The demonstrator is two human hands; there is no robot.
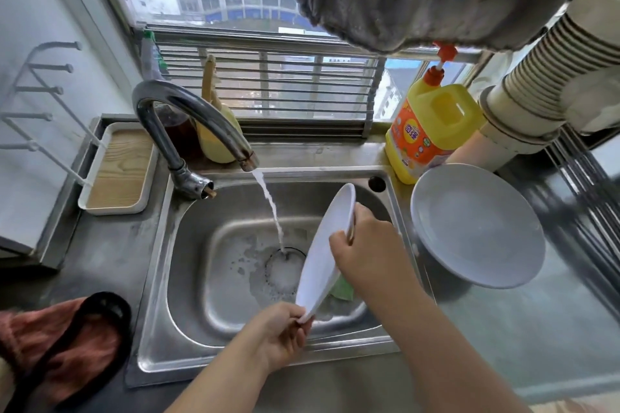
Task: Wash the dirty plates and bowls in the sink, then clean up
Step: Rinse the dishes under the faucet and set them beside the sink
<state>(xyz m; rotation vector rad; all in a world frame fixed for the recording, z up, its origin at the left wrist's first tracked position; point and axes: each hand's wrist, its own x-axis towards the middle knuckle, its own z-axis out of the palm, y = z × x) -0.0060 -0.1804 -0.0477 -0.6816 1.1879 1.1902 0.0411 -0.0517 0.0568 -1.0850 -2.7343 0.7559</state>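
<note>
My left hand (280, 334) pinches white plate (327, 253) lower rim, right hand (367, 250) grips upper edge; plate tilted over sink (201, 278), frame centre.

What I can't make out over the sink

My right hand (364, 246) hides the plate (327, 251)'s far face and most of a green thing (342, 288) under it; I can't tell what that is. The pink cloth (57, 349) runs off the left edge, and the yellow bottle (426, 131)'s label print is too small to read.
</note>
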